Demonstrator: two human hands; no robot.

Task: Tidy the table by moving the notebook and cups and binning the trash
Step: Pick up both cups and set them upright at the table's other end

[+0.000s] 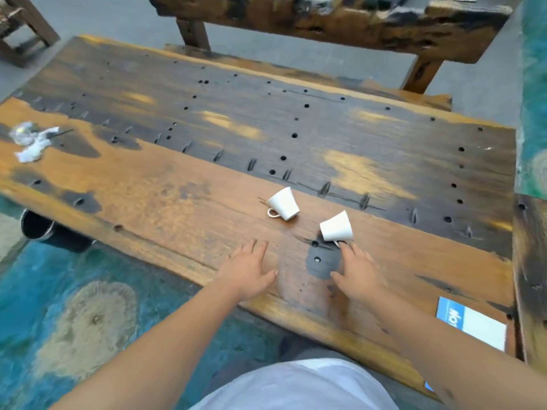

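Two white cups lie upside down on the wooden table (165,190): one cup (283,202) near the middle, the other cup (336,227) just to its right. My right hand (356,273) is open, its fingertips at the handle of the right cup. My left hand (250,269) is open and flat above the table, a little short of the left cup. A blue and white notebook (470,321) lies at the near right corner, partly hidden by my right forearm. Crumpled white and clear trash (32,140) sits at the table's far left.
A dark round bin (40,229) stands on the floor under the table's left near edge. A heavy wooden bench (325,19) stands beyond the far side. Another wooden surface (532,261) adjoins the table on the right. The floor is teal.
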